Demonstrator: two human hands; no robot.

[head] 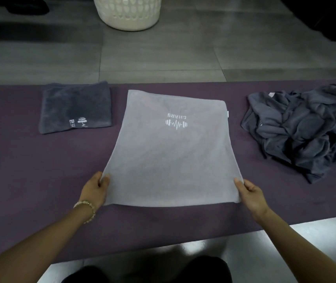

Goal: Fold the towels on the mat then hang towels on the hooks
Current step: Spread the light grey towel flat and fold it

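A light grey towel (169, 156) with a white dumbbell logo lies spread flat in the middle of the purple mat (20, 170). My left hand (94, 190) pinches its near left corner, and my right hand (250, 196) grips its near right corner. To the left, a dark grey towel (75, 108) sits folded into a neat rectangle with its logo facing up. On the right, a crumpled heap of dark grey towels (305, 129) rests on the mat.
A white plastic laundry basket (127, 12) stands on the grey tiled floor beyond the mat. Dark objects sit at the far left and far right corners. My knees show at the bottom edge, on a glossy white floor.
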